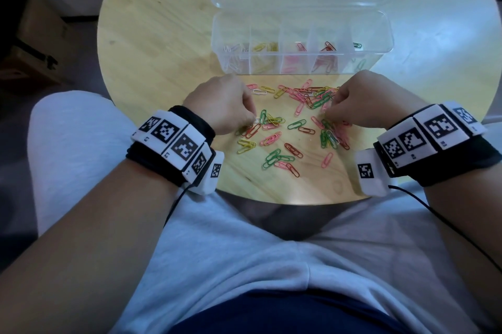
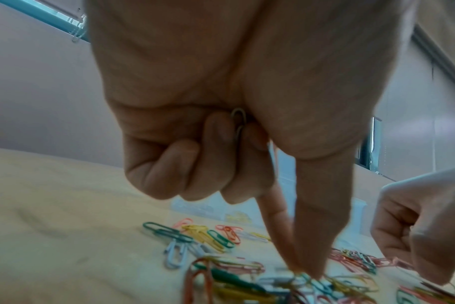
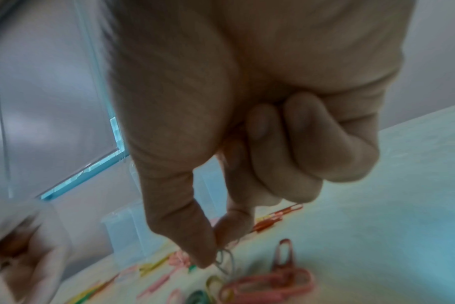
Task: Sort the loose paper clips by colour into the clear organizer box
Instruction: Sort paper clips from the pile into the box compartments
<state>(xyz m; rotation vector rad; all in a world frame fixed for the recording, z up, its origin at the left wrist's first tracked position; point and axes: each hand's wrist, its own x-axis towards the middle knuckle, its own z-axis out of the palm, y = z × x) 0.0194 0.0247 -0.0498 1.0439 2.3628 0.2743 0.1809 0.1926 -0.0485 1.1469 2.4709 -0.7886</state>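
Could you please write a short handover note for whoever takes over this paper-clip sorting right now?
Left hand: curled fingers hold pale clips against the palm; thumb and forefinger reach into the loose pile.
Right hand: thumb and forefinger pinch a pale clip just above the table.
Organizer box: lid open, at the far side of the table, behind the pile.
Done: its compartments hold some white, yellow, pink, red and green clips.
Left: many loose clips of mixed colours lie between the hands and the box.
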